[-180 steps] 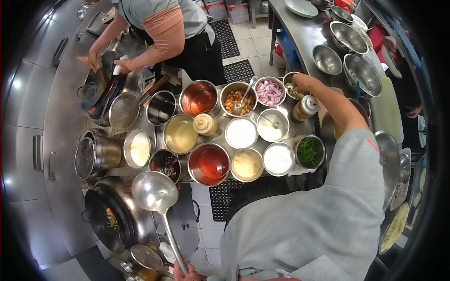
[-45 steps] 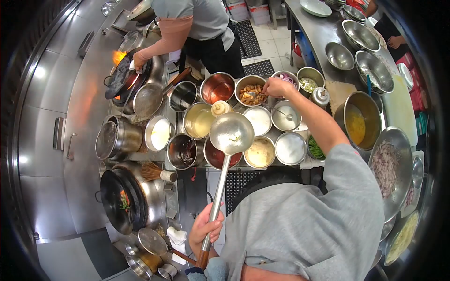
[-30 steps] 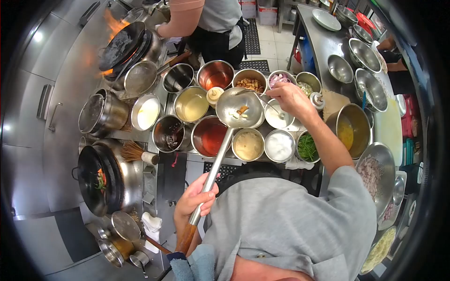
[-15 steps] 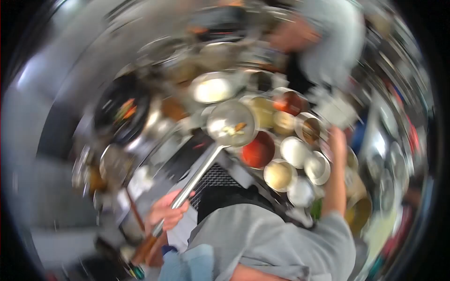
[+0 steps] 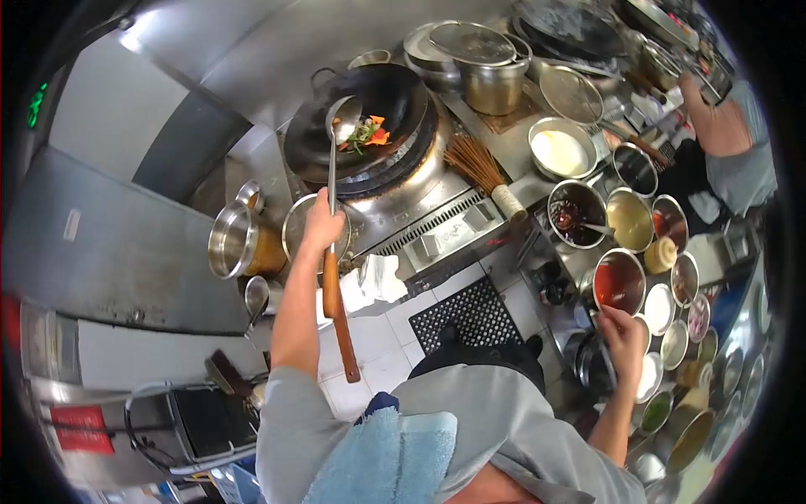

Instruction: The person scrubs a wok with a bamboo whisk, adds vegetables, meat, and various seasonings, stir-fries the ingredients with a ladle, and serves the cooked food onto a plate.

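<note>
My left hand (image 5: 323,225) is closed around the metal shaft of a ladle (image 5: 332,181), just above its wooden grip. The ladle's bowl hangs at the wok (image 5: 395,92), by a small heap of orange, red and green food (image 5: 367,134). Whether the bowl touches the food, I cannot tell. To the right, my right hand (image 5: 623,340) has its fingers drawn together beside a container of red sauce (image 5: 620,284) and several white-filled bowls (image 5: 659,309). Anything between those fingers is too small or hidden to make out.
A bamboo brush (image 5: 478,164) lies by the stove front. Lidded pots (image 5: 495,88) stand behind it, and metal pots (image 5: 231,239) sit left of the wok. A co-worker's arm (image 5: 709,118) is at upper right. Below lies a black perforated mat (image 5: 466,317).
My view has swung and sharpened. The ladle, held near the sauce containers with bits of food in its bowl, is now over the wok. My right hand is lower beside the containers.
</note>
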